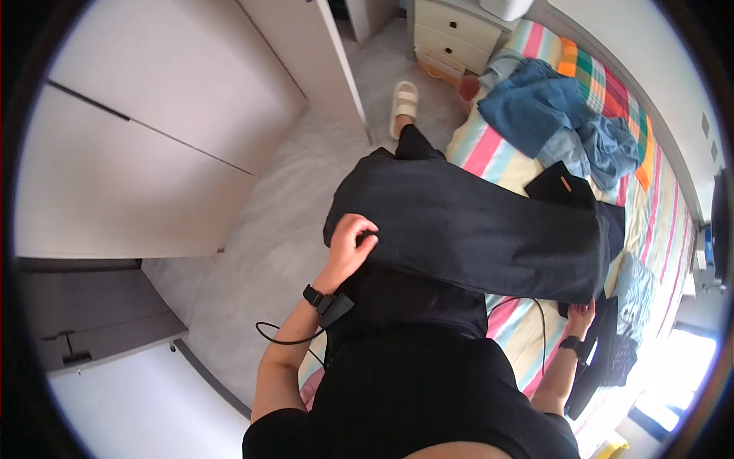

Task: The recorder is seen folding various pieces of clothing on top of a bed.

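A pair of black trousers (466, 222), folded lengthwise, lies stretched across my lap. One end curves over my leg at the left, and the straight end hangs over the bed at the right. My left hand (352, 246) rests at the left end with fingers curled and thumb bent in on the fabric. At the lower corner of the straight end, my right hand (581, 315) grips the edge, its fingertips partly hidden beneath. A black band with a small box and a cable (333, 307) is on my left wrist; another dark band (570, 344) circles the right.
Blue denim clothes (539, 107) lie heaped on the striped bed (478, 149). Other dark garments (562, 186) and a light-blue cloth (633, 287) lie by the trousers' right end. Cabinet doors (168, 115) stand at the left, a drawer unit (451, 38) at the far end.
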A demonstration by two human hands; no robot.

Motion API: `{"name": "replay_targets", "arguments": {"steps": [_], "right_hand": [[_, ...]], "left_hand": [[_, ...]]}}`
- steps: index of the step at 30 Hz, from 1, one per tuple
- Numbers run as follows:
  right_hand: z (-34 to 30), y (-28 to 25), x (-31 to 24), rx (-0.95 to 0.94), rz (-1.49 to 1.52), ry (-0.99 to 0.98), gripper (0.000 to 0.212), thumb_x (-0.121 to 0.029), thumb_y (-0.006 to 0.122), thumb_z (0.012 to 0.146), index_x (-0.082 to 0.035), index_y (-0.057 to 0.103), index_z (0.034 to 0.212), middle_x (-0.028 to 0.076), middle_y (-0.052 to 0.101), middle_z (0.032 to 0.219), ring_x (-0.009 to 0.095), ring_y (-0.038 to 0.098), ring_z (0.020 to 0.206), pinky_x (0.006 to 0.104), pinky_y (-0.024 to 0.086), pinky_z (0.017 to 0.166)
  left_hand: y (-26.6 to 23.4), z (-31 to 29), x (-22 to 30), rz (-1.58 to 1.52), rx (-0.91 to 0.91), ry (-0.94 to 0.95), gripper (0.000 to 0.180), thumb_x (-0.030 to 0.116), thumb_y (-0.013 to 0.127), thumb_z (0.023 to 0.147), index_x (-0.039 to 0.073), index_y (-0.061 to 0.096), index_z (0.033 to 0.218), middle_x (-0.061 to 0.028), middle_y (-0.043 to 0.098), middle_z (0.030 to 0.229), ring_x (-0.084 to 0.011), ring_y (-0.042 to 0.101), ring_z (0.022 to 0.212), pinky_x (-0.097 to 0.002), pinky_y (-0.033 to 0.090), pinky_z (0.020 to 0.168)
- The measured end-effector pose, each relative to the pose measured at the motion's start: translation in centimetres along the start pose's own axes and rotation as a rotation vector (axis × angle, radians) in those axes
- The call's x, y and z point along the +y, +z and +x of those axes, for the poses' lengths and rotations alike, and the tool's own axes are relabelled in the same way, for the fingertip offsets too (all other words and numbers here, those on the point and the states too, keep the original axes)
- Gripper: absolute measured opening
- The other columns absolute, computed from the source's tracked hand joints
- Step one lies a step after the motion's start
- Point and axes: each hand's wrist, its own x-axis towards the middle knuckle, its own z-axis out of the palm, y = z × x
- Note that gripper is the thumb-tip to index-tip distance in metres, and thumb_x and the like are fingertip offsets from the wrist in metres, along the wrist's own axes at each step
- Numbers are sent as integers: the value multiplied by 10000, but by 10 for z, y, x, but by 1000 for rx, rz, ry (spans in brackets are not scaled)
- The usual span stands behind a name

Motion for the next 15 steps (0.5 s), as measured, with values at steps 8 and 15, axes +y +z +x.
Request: {"name": "replay_targets", "arguments": {"steps": [8, 15], "right_hand": [[10, 11, 6, -26, -48, -28, 152, -207, 478, 914, -100, 564, 848, 4, 565, 704, 143, 514, 639, 283, 426, 652], [21, -7, -9, -13, 13, -10, 172, -205, 468, 909, -73, 577, 929, 48, 613, 829, 202, 571, 787, 347, 445, 818]], "left_hand": [[-15, -47, -109, -911, 259, -1201, 687, 439, 660, 784, 65, 399, 1297, -190, 421, 1267, -346, 444, 1106, -449, 358, 961], [-12, -28, -128, -1306, 590, -1240, 477, 293, 587, 870, 0, 454, 1222, -127, 575, 1147, -317, 495, 1122, -455, 394, 970]]}}
